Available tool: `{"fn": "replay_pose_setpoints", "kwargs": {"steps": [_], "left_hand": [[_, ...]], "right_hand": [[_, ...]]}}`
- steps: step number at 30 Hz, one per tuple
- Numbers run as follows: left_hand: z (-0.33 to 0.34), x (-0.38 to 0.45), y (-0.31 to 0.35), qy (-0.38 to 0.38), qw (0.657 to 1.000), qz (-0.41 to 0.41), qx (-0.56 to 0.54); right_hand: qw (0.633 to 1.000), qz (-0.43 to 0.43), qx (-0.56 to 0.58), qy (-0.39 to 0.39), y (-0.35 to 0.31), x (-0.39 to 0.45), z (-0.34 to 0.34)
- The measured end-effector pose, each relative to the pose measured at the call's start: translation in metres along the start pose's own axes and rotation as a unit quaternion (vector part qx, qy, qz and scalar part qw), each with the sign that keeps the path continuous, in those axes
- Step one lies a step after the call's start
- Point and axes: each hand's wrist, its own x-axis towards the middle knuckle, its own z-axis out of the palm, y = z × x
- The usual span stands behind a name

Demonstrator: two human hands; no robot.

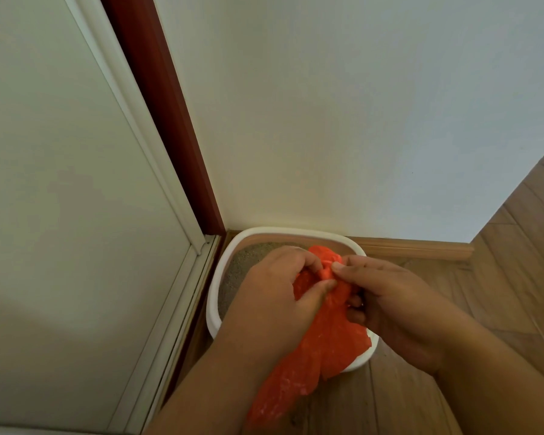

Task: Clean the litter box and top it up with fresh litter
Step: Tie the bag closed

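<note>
Left hand (272, 296) and right hand (387, 304) both pinch crumpled orange plastic bag (324, 343) above white plastic litter box (215, 296) with grey litter (244, 262), in wall corner on wooden floor (500, 293).

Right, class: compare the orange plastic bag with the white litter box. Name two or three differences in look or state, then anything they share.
The orange bag is soft and crumpled; the litter box is rigid with a smooth rounded rim. The bag is held up by the left hand and right hand, both pinching its top; the litter box rests on the wooden floor in the corner. The box shows grey litter; the bag's contents are hidden. Both look plastic.
</note>
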Motion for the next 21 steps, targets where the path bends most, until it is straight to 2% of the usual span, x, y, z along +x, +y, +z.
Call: {"fn": "replay_pose_setpoints", "kwargs": {"steps": [3,8,18,21], "left_hand": [[0.002,0.001,-0.001,0.013,1.000,0.005,0.021],[0.004,0.002,-0.009,-0.005,0.999,0.005,0.050],[0.004,0.002,-0.014,-0.012,0.999,-0.034,0.031],[0.000,0.002,-0.014,0.023,0.998,-0.054,-0.009]], "right_hand": [[1.000,-0.018,0.018,0.015,-0.003,0.000,0.002],[0.991,-0.050,0.057,0.109,-0.007,0.004,-0.012],[0.980,-0.050,0.113,0.159,-0.010,0.004,-0.021],[0.975,-0.051,0.128,0.175,-0.011,0.003,-0.020]]}}
